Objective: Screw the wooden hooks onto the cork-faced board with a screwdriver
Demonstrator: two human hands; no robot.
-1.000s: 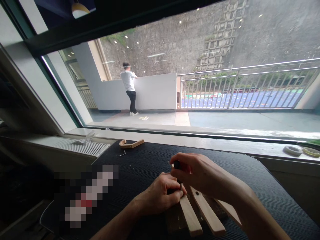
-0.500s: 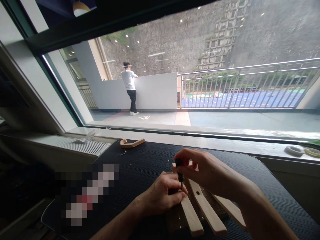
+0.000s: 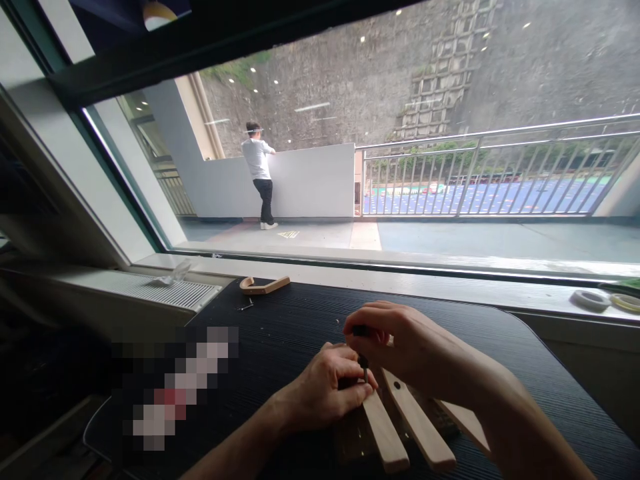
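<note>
My right hand [image 3: 393, 333] is closed around the dark handle of a screwdriver [image 3: 361, 361], whose shaft points down. Around its tip, the thumb and index finger of my left hand [image 3: 334, 381] press on the far end of a pale wooden slat [image 3: 386, 433]. Whether a screw sits under the tip is hidden by the fingers. A second wooden slat [image 3: 419, 427] with a dark round hole lies just to the right. Farther right, another slat [image 3: 470, 423] is partly covered by my right forearm. Beneath them is a dark brown wooden block [image 3: 350, 440].
A curved wooden piece [image 3: 265, 287] and small screws [image 3: 247, 305] lie at the far left of the black table [image 3: 295, 320]. Rolls of tape [image 3: 590, 301] rest on the windowsill. A crumpled plastic bag [image 3: 175, 274] is on a vent. Beyond the window, a person [image 3: 258, 167] leans on a wall.
My right hand has dipped slightly and turned on the screwdriver, its fingers now covering more of the handle and the slat's far end. The left hand stays nearly in place.
</note>
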